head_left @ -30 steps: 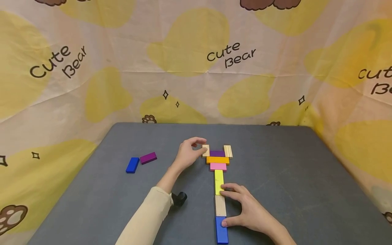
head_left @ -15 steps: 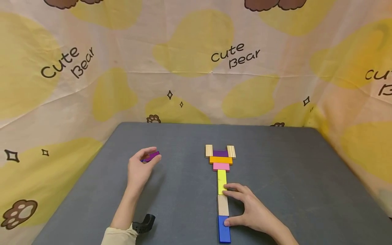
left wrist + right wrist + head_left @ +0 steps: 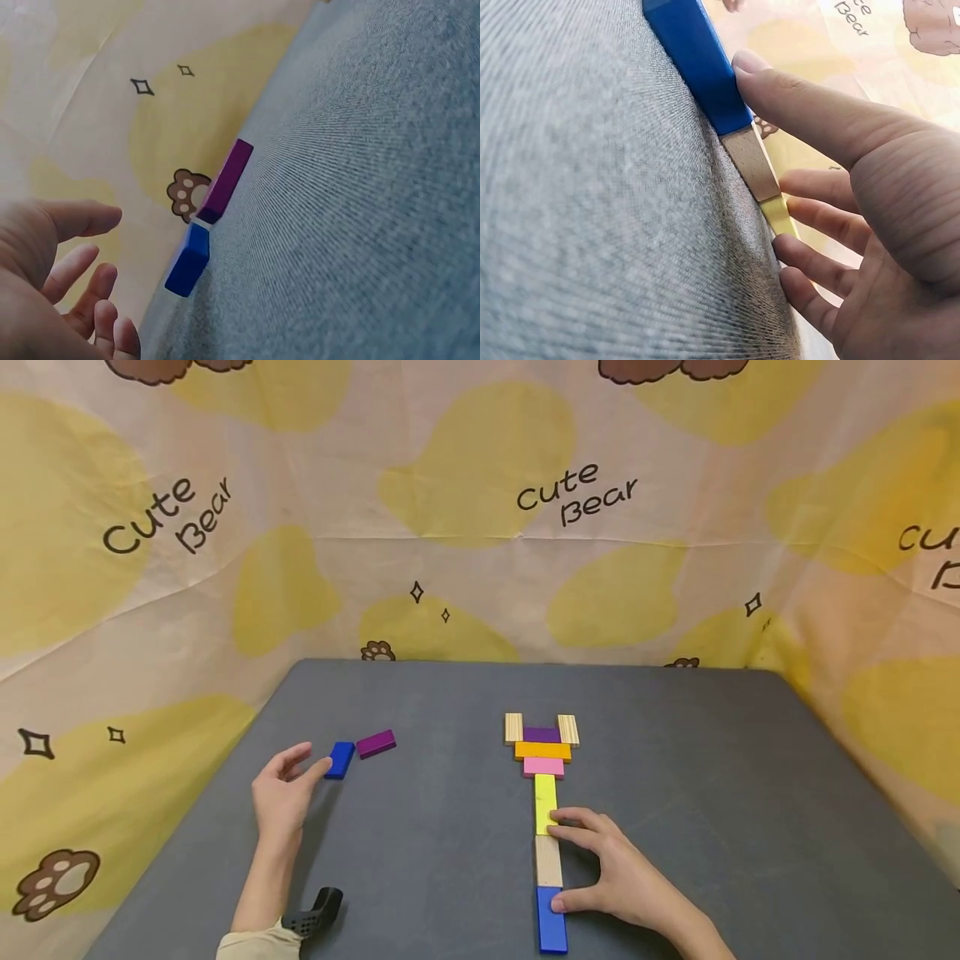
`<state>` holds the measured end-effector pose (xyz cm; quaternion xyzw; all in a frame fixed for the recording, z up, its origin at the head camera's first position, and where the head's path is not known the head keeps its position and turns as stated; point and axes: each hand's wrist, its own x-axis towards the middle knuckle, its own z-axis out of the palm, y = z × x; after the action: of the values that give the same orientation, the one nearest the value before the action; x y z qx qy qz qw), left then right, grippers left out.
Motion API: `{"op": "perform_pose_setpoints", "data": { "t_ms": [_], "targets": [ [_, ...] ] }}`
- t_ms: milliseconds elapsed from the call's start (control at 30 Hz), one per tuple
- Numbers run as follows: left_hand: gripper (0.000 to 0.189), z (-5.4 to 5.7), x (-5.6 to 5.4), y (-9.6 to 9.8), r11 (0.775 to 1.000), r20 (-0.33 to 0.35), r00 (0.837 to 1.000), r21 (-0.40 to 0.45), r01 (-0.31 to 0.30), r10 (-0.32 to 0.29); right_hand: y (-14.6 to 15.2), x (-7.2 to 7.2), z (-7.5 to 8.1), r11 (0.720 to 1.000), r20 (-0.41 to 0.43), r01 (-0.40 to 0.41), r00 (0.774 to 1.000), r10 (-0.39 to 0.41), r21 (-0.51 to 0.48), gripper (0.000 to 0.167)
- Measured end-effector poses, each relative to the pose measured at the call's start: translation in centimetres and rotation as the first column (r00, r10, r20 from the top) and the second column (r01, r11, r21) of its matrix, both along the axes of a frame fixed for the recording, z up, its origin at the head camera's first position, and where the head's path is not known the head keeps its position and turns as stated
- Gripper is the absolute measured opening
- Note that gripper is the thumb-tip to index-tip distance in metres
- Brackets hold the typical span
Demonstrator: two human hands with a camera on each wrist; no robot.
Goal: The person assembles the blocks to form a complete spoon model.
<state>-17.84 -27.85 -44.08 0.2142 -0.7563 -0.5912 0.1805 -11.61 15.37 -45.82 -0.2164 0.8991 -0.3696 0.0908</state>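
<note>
My left hand (image 3: 283, 793) is at the left beside a loose blue block (image 3: 340, 761), thumb and fingers spread apart with nothing between them. In the left wrist view a gap shows between the fingers and the blue block (image 3: 188, 260). A purple block (image 3: 377, 744) lies right behind it. My right hand (image 3: 626, 872) rests along a column of blocks: its thumb touches a blue block (image 3: 552, 931), its fingertips a yellow block (image 3: 545, 793). Between those two lies a plain wooden block (image 3: 548, 862).
Beyond the yellow block lie a pink block (image 3: 543, 767), an orange block (image 3: 542, 750) and a dark purple block (image 3: 541, 735). Two striped wooden blocks (image 3: 513, 728) flank the purple one. A printed cloth (image 3: 480, 510) hangs behind the grey table (image 3: 675, 735).
My left hand has moved left from the far wooden block, passing over the loose purple block to beside the blue one. The right hand has stayed on the column.
</note>
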Motion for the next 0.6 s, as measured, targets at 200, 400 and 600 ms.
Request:
{"op": "perform_pose_setpoints", "data": {
  "t_ms": [200, 400, 600],
  "targets": [
    [0.057, -0.44, 0.06, -0.39, 0.999, 0.043, 0.999, -0.04, -0.004, 0.006, -0.07, 0.03, -0.03, 1.0, -0.014, -0.006, 1.0, 0.006, -0.005, 0.084],
    [0.058, -0.69, -0.05, -0.56, 0.998, 0.077, 0.997, -0.064, 0.016, -0.011, -0.06, 0.13, 0.06, 1.0, -0.028, -0.007, 1.0, 0.007, -0.001, 0.084],
    [0.058, -0.98, -0.25, -0.45, 0.993, 0.105, 0.994, -0.104, 0.054, -0.043, -0.07, 0.18, 0.17, 1.0, -0.003, 0.002, 1.0, -0.002, 0.002, 0.084]
  ]
}}
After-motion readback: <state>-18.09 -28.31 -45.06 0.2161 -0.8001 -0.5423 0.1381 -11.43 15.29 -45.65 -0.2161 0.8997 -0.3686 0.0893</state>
